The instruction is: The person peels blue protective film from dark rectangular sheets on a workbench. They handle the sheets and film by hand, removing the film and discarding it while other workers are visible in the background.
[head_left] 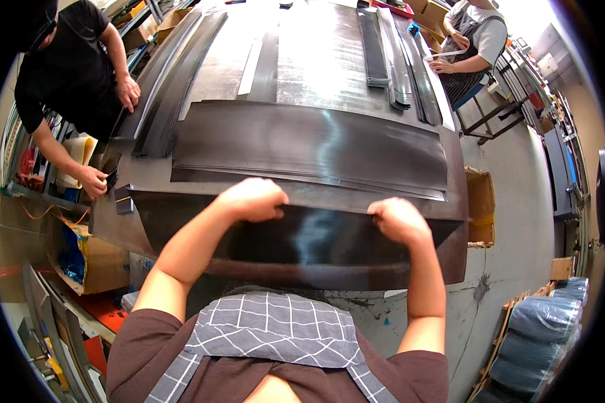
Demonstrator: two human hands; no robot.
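This is a workshop: dark sheets [302,144] and long strips [373,50] lie on a broad desk [455,180], with an aproned co-worker [478,43] at far right. Plastic-wrapped bundles [534,336] line the cracked grey floor [511,208] near right.

Single head-worn fisheye view: from close above both bare hands [252,200], facing down and forward across the table [107,218].

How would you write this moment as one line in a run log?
left hand: grips far edge of dark sheet; right hand: grips same edge; beyond: wide flat sheets on table; others: left co-worker, right co-worker
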